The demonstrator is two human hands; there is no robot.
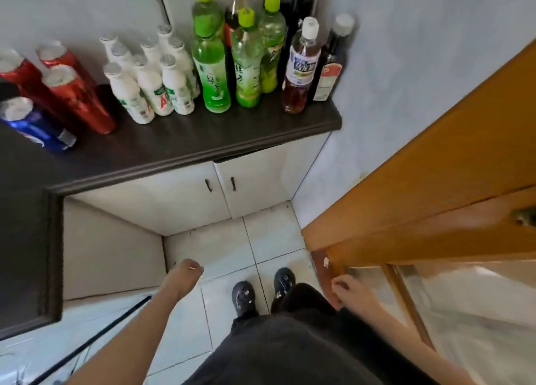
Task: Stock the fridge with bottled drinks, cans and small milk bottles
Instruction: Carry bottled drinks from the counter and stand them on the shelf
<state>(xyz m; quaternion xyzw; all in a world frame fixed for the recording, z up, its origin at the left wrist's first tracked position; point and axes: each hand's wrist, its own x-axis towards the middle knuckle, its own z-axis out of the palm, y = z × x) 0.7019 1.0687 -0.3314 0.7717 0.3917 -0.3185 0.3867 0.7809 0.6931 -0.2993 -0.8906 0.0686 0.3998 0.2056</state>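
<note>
On the dark countertop [179,150] stand red cans [78,97] and a blue can [34,123] at the left, several small white milk bottles [150,80] in the middle, and green tea bottles [211,63], a brown tea bottle [298,68] and dark bottles [330,63] at the right. My left hand [185,277] hangs low over the floor, fingers curled, holding nothing. My right hand [351,293] is by the edge of the wooden door [420,187], fingers loosely bent, empty. No fridge is in view.
White cabinet doors [208,193] with two small handles sit under the counter. The countertop wraps round at the left [26,254]. My two dark shoes [261,292] stand on a white tiled floor. The wooden door with a glass panel fills the right side.
</note>
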